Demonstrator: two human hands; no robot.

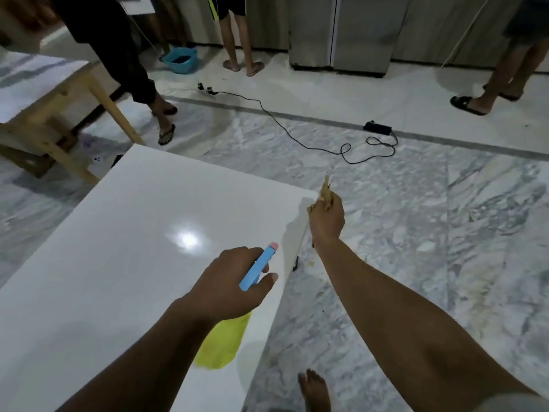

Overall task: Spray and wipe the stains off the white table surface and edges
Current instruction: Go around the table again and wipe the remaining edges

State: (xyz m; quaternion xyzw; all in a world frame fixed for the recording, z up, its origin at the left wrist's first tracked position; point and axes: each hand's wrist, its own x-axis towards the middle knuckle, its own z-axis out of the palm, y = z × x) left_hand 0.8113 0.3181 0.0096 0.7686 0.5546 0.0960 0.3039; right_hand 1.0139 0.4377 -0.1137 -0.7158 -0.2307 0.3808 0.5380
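The white table (124,233) fills the lower left, glossy with a light glare near its middle. My left hand (231,283) hovers over its right side, shut on a spray bottle (221,343) with a yellow-green body and a blue trigger head (258,266) tipped pink. My right hand (326,218) is at the table's right edge near the far corner, shut on a stained yellowish-brown cloth (325,188) pressed against the edge.
Marble floor lies right of the table, with small stains near the table leg (295,266). A black cable and adapter (377,127) trail across the floor. A wooden table (44,93) stands far left. Three people stand beyond. A blue basin (181,59) sits by the wall. My bare foot (315,391) is below.
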